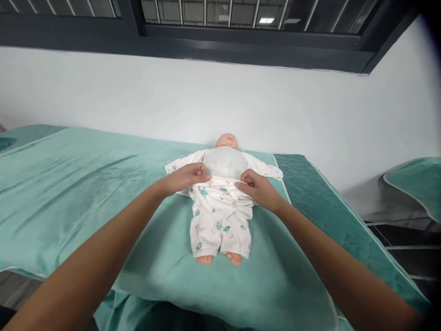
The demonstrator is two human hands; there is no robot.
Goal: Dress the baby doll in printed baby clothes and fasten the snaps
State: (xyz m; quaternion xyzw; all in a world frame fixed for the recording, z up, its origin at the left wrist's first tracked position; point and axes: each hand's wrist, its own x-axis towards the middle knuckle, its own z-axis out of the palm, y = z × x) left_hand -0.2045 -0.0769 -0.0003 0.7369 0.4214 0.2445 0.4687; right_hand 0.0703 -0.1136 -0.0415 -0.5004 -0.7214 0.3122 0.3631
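Note:
A baby doll (227,139) lies on its back on a green bed, head toward the wall and feet toward me. It wears white patterned trousers (220,216) and a white long-sleeved top (265,170); a plain light-grey torso (225,162) shows above the waistband. My left hand (189,178) pinches the waistband at its left side, fingers closed. On the opposite side my right hand (257,186) grips the same waistband between thumb and curled fingers. The doll's toes stick out of the trouser legs.
The green bed cover (86,193) spreads to the left, with a darker green strip (320,211) on the right. Behind stands a white wall (193,96) below a dark window frame (241,48). A green-covered seat or pad (416,181) is at far right, near metal bars.

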